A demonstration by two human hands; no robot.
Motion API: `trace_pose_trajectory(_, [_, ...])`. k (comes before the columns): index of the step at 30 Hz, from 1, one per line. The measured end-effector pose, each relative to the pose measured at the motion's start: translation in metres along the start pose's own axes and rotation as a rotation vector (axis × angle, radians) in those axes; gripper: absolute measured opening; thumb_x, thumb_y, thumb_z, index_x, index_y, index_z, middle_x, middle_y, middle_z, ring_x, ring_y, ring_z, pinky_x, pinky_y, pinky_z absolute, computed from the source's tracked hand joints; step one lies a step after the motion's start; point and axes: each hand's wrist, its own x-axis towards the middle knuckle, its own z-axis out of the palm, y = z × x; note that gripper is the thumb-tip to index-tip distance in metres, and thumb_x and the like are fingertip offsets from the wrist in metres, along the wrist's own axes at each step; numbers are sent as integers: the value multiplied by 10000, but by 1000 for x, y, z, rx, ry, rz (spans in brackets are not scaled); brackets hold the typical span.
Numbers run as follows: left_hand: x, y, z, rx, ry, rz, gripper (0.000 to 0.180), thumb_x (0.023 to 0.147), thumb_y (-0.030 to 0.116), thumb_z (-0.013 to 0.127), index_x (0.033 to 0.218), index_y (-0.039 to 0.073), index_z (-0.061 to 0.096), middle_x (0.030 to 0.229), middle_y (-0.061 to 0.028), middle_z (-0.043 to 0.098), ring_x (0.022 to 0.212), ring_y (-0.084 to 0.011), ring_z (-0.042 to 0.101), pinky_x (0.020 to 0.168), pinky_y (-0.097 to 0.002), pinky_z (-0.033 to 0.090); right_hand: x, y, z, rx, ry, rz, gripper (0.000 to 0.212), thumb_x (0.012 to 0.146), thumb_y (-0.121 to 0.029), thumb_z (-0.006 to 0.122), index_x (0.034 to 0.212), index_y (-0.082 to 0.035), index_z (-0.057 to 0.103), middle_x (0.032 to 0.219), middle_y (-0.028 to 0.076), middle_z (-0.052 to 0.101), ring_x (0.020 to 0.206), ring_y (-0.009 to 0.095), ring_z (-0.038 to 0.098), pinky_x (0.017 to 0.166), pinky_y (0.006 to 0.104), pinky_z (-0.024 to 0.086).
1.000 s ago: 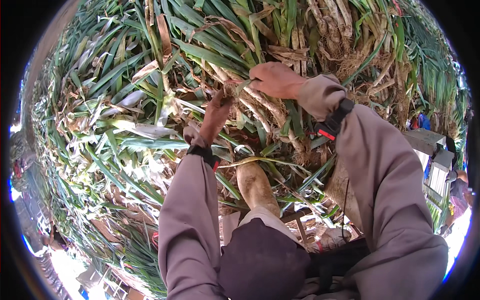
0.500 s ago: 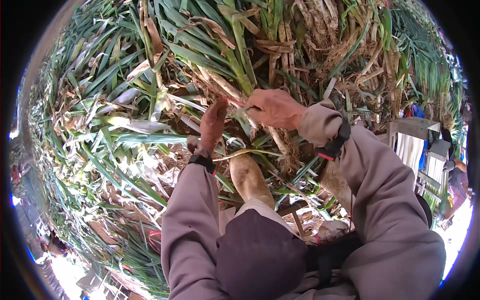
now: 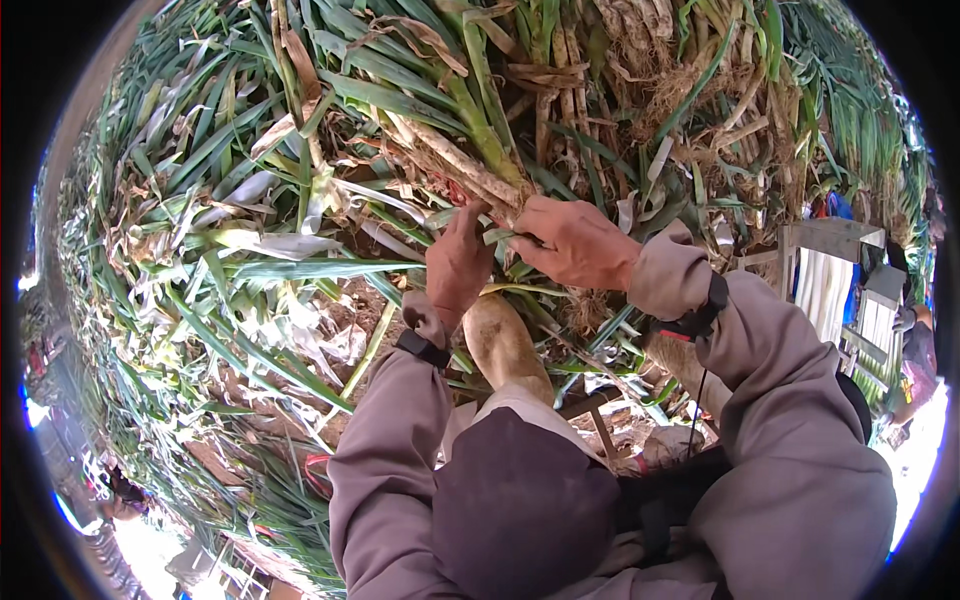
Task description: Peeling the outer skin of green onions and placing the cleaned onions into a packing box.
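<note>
A bundle of green onions (image 3: 478,172) with long green leaves and brownish stalks lies slanting in front of me, its stalk end reaching my hands. My left hand (image 3: 460,262) is closed at the left side of the stalks, its fingertips pinched by a thin red tie (image 3: 454,190). Against the lower end of the same stalks, my right hand (image 3: 582,240) has its thumb and fingers bent together. A short pale green leaf piece shows between the two hands. What the right fingertips pinch is hidden.
Heaped green onions (image 3: 190,130) spread along the left, with more rooted stalks (image 3: 650,80) at the far side. Below my hands is my bare, muddy leg (image 3: 505,345). A metal-framed rack (image 3: 835,240) stands at the right; a person (image 3: 918,350) shows beyond it.
Both hands have shifted slightly right and nearer, and the left has come closer to the right. The red tie that stretched between them now shows only by the left fingertips.
</note>
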Motion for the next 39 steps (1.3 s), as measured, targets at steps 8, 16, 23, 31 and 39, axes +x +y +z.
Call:
trace_pose_trajectory(8, [-95,24,34,-52,-468,278,219,1095,225,778,1291,127,778,1163,-131,800,979,-404,804,771,-497,632,-141,8,17,-226,-332,-180,175,983,-192,767,1070,-78,666,1039,130,646,769,379,749,652,507,616])
trace_pose_trajectory(16, [-128,91,32,-235,-654,289,226,1075,142,809,1299,114,818,1260,-155,788,1077,-382,796,883,-465,642,-288,-11,7,-167,-610,-25,223,1079,-275,719,1091,-53,710,1044,175,717,852,459,767,759,578,637])
trace_pose_trajectory(23, [-137,158,-3,-127,-547,426,227,1019,64,873,1242,99,849,1242,-116,796,1115,-349,773,948,-446,638,-297,-166,-134,179,-690,104,351,1124,-346,780,1018,-12,750,747,206,673,670,339,693,647,473,564])
trace_pose_trajectory(31, [-73,355,-141,-237,-353,196,157,1123,55,775,1280,63,780,1201,-47,817,1084,-105,750,905,-288,634,-385,-275,-267,409,58,222,266,1162,-298,779,1084,-48,826,765,8,694,571,71,620,518,299,464])
trace_pose_trajectory(39, [-72,458,-213,-321,23,333,184,1165,-26,651,1308,16,758,1234,-33,765,1119,-115,732,972,-289,636,-391,-281,-203,506,445,-86,234,1186,-246,753,1247,-31,821,877,9,743,652,102,718,591,269,532])
